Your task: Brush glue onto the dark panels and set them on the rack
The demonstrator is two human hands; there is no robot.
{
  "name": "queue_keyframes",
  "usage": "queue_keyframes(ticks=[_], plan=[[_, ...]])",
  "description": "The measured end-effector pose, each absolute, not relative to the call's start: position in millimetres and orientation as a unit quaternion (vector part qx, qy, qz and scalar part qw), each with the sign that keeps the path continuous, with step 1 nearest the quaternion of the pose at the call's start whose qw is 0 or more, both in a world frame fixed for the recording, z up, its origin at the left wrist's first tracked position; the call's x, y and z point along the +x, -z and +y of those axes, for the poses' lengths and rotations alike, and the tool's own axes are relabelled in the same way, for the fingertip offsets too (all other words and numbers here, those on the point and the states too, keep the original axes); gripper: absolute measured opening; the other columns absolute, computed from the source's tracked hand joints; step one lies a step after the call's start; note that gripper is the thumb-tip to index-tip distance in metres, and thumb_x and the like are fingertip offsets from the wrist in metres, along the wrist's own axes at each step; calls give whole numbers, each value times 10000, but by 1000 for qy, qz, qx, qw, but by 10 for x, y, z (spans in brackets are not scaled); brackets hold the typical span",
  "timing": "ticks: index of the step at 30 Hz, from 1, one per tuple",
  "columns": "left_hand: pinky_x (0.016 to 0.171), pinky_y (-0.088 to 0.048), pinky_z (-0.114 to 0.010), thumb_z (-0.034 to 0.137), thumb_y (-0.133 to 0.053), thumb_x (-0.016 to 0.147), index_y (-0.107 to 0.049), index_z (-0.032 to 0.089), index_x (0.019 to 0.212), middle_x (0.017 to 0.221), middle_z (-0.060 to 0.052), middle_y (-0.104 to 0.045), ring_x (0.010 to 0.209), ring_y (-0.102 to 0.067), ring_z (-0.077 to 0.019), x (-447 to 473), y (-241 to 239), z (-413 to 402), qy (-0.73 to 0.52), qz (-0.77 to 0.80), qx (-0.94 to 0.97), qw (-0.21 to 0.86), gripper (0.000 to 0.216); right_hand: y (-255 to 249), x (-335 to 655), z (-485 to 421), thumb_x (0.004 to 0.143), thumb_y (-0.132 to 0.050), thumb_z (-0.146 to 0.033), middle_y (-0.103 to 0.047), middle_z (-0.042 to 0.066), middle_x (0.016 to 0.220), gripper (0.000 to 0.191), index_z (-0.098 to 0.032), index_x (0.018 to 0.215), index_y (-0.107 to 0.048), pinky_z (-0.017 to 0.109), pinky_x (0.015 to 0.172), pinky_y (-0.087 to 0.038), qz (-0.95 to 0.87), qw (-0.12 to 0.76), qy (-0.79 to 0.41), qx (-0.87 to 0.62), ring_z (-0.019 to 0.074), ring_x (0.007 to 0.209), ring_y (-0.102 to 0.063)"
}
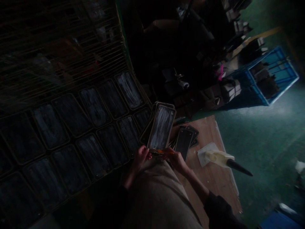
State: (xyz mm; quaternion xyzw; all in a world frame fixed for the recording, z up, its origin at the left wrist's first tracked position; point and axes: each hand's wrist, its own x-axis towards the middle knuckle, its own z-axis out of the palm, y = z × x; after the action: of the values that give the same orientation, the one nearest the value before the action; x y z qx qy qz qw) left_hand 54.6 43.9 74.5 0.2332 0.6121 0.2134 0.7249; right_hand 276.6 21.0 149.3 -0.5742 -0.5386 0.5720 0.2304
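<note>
A dark rectangular panel [161, 128] with rounded corners and pale streaks across its face is in front of me, tilted. The fingers of my left hand [142, 156] are closed on its lower left corner. My right hand [176, 160] is closed at the panel's lower right edge, around a thin orange tool [164, 152] whose kind I cannot make out in the dimness. More panels lie partly hidden behind the held one. Just right of my right hand, a small pile of dark panels [184, 143] rests on a wooden board [212, 194].
A wire rack [71, 60] on the left carries rows of similar streaked panels [92, 154]. On the board lies a cream bottle with a black pointed nozzle [221, 159], beside a white sheet [202, 156]. A blue crate [274, 71] stands on the green floor [267, 133].
</note>
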Motion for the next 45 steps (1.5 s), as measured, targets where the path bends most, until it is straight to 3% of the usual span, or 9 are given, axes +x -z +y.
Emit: queue_keyframes(ticks=[9, 15, 18, 24, 31, 33, 38, 42, 45], plan=[[493, -529, -242, 492, -632, 764, -511, 179, 852, 649, -1, -653, 538, -662, -149, 533, -681, 421, -204, 621, 250, 715, 347, -1474, 3188, 601, 967, -397, -314, -690, 72, 967, 276, -213, 1156, -571, 276, 744, -515, -591, 264, -365, -669, 189, 866, -669], [557, -543, -262, 506, -642, 766, -516, 180, 852, 660, 3, -658, 579, -673, -157, 529, -728, 388, -216, 602, 213, 739, 361, -1508, 2909, 88, 975, -398, -315, -673, 58, 849, 264, -197, 1136, -572, 229, 624, -468, -625, 162, -426, -633, 153, 690, -632], [573, -537, -258, 502, -648, 767, -515, 184, 855, 661, 6, -663, 591, -672, -156, 529, -723, 373, -223, 599, 206, 741, 355, -1578, 2816, -85, 979, -392, -340, -676, 56, 823, 275, -194, 1114, -581, 226, 630, -472, -602, 152, -471, -627, 159, 690, -646], [519, -528, -272, 555, -704, 685, -496, 188, 812, 607, 12, -651, 530, -660, -170, 525, -664, 394, -227, 594, 208, 744, 441, -1804, 2751, -62, 974, -414, -376, -699, 42, 828, 289, -213, 1154, -570, 255, 684, -524, -496, 235, -533, -644, 175, 746, -690], [494, -525, -245, 583, -696, 687, -485, 179, 818, 615, 5, -649, 534, -661, -156, 511, -690, 411, -226, 589, 218, 745, 473, -1631, 2514, 146, 957, -437, -421, -688, 28, 725, 290, -194, 1024, -605, 279, 589, -565, -405, 320, -546, -660, 180, 622, -688], [487, -525, -239, 578, -695, 687, -491, 178, 817, 613, 9, -648, 526, -659, -149, 509, -688, 411, -221, 598, 219, 738, 468, -1604, 2593, 157, 954, -441, -405, -698, 29, 761, 287, -190, 1064, -597, 275, 593, -567, -416, 336, -490, -689, 173, 634, -689], [462, -521, -234, 594, -705, 654, -487, 179, 811, 597, 12, -648, 505, -657, -151, 500, -654, 417, -224, 598, 225, 736, 495, -1732, 2977, 127, 928, -479, -291, -709, 41, 935, 286, -216, 1180, -590, 301, 725, -562, -466, 356, -219, -780, 173, 805, -694], [472, -527, -240, 581, -698, 670, -491, 176, 817, 604, 8, -651, 512, -658, -150, 487, -649, 417, -219, 596, 230, 738, 478, -1684, 2939, 141, 919, -394, -159, -697, 28, 945, 348, -229, 1213, -567, 256, 695, -528, -549, 301, -296, -721, 143, 791, -675], [498, -533, -244, 562, -678, 709, -510, 169, 829, 628, -1, -660, 532, -661, -146, 474, -688, 414, -214, 595, 230, 739, 443, -1503, 2687, 147, 913, -411, -141, -688, 23, 853, 283, -216, 1097, -614, 230, 643, -470, -630, 220, -292, -685, 139, 732, -641]])
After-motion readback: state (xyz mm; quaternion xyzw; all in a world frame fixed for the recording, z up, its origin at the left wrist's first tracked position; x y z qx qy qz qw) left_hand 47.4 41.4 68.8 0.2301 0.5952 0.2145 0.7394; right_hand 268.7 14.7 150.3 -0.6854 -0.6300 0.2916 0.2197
